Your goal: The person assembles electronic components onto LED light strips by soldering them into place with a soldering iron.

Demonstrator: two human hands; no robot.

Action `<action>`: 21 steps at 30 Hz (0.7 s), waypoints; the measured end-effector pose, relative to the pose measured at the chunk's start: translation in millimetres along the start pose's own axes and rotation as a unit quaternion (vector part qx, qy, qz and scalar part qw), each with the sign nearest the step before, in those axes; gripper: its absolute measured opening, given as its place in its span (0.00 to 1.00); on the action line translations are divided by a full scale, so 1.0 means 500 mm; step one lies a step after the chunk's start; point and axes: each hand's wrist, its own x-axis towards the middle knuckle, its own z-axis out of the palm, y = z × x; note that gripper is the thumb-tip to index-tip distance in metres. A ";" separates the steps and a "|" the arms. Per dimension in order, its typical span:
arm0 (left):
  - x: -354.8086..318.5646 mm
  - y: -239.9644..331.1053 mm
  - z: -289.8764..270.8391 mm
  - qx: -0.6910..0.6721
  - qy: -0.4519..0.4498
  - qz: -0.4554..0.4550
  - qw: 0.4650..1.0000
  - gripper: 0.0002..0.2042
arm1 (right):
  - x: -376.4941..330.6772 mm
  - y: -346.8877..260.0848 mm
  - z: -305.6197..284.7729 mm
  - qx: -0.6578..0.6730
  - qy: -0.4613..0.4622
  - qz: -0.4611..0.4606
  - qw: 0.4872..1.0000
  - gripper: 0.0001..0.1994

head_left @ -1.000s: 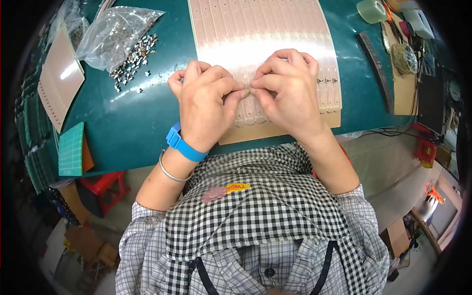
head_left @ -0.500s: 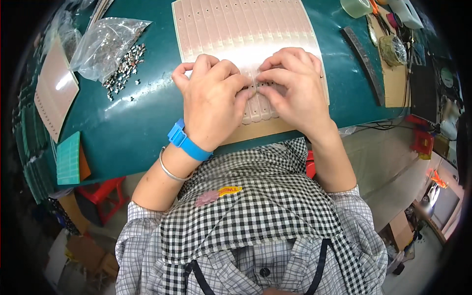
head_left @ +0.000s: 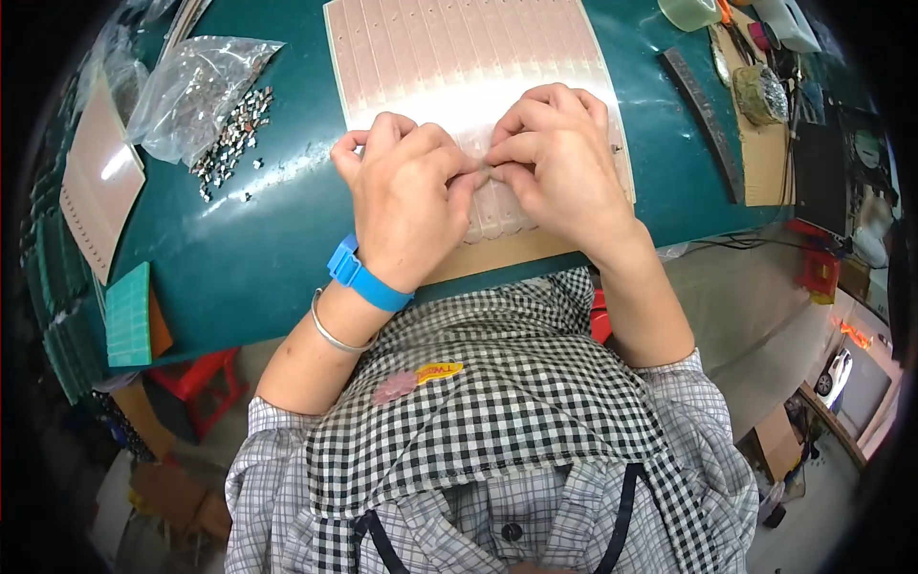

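A pale pink ribbed panel, divided into narrow strips with small holes, lies on the green table in front of me. Over its near half, my left hand is closed, thumb and forefinger pinched together. My right hand pinches right beside it, so the two sets of fingertips meet above the strips. Whatever sits between the fingertips is too small and covered to make out. Under the panel's near edge shows a tan board. A blue band and a silver bangle circle my left wrist.
Left of the panel, small metal pieces spill from a clear plastic bag. Another pink panel and a green block lie at the left edge. A dark curved bar and a tape roll lie to the right.
The fingertips of both hands have come together, the right hand shifting slightly left. The dark holes seen between them earlier are now covered. The whole view has shifted slightly.
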 end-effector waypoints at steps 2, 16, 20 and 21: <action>-0.002 -0.002 -0.003 -0.004 0.005 0.005 1.000 0.04 | -0.005 0.013 -0.019 0.078 -0.001 -0.009 0.997 0.11; 0.032 0.031 0.016 0.012 -0.019 0.069 0.997 0.05 | -0.035 0.045 -0.033 0.057 0.035 0.024 0.997 0.07; 0.034 0.032 0.025 0.025 -0.021 0.058 0.998 0.04 | -0.026 0.040 -0.023 0.005 0.059 0.008 0.998 0.02; 0.035 0.031 0.027 0.031 -0.023 0.053 0.998 0.04 | -0.022 0.037 -0.023 -0.016 0.048 0.013 0.999 0.02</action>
